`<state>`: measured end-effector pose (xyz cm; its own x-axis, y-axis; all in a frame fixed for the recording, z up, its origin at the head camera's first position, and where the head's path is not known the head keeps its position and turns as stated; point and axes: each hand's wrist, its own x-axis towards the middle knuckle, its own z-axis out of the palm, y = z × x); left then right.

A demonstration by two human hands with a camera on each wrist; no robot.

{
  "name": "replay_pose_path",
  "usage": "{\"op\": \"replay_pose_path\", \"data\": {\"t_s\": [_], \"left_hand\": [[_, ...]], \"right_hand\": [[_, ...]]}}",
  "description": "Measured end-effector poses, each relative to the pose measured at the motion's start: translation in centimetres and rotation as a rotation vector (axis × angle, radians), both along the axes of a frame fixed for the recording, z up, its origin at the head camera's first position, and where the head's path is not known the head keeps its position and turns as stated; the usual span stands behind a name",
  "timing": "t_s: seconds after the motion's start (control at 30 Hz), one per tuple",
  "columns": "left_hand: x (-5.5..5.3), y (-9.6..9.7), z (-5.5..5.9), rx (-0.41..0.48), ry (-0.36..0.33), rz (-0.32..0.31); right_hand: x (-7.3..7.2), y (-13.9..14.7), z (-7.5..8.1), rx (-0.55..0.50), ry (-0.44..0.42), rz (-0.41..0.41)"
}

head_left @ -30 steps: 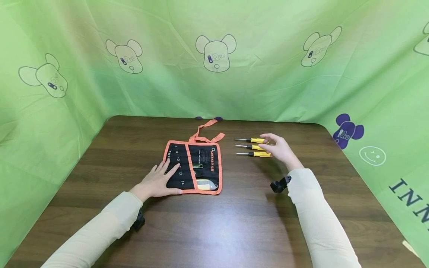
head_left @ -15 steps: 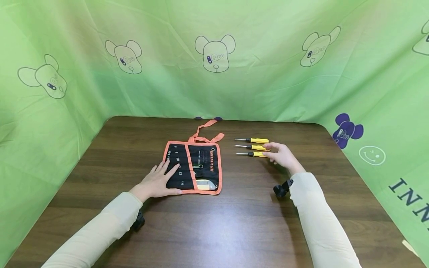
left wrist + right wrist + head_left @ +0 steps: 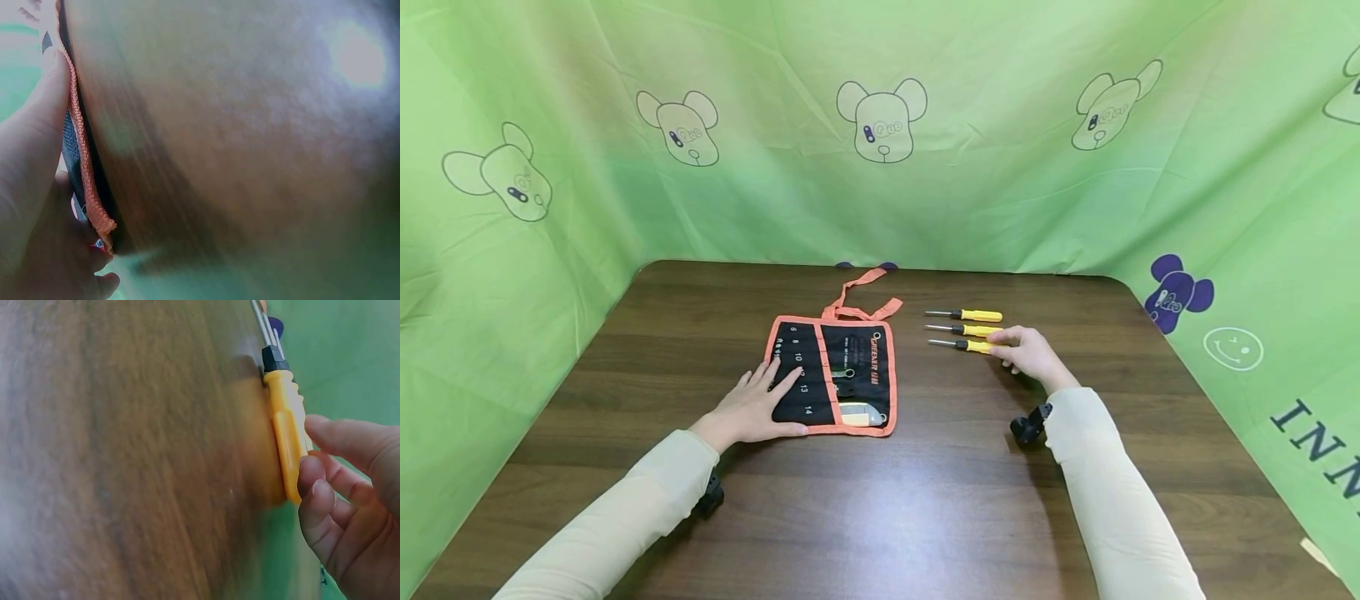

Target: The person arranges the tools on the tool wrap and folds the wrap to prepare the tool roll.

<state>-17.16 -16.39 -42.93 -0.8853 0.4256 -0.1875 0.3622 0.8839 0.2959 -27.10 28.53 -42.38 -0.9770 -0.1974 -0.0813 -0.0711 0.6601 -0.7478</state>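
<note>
In the head view, a black tool roll (image 3: 865, 358) with orange trim and numbered pockets lies spread on the table. My left hand (image 3: 752, 408) rests on its left part, fingers spread. In the left wrist view, the thumb (image 3: 47, 94) lies along the orange edge. Three screwdrivers with yellow handles lie in a row to the right: the far one (image 3: 977, 316), the middle one (image 3: 973, 330) and the nearest one (image 3: 973, 346). My right hand (image 3: 1033, 358) pinches the handle end of the nearest; curled fingers meet that yellow handle (image 3: 287, 431) in the right wrist view.
A utility knife (image 3: 861, 413) and a small green wrench (image 3: 842, 373) sit in the roll's pockets. Orange ties (image 3: 865, 308) trail from its far edge. The brown table (image 3: 880, 517) ends at a green printed curtain (image 3: 970, 208) behind and at the sides.
My right hand has come nearer, from the far and middle screwdrivers to the nearest one. That screwdriver's handle end has swung slightly toward me. The left hand has kept its place.
</note>
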Motion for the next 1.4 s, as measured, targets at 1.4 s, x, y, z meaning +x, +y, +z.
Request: {"op": "replay_pose_path", "data": {"t_s": [1.4], "left_hand": [[0.0,0.1,0.3,-0.014,-0.015,0.008]], "right_hand": [[-0.5,-3.8,3.2,0.025,0.11,0.003]]}}
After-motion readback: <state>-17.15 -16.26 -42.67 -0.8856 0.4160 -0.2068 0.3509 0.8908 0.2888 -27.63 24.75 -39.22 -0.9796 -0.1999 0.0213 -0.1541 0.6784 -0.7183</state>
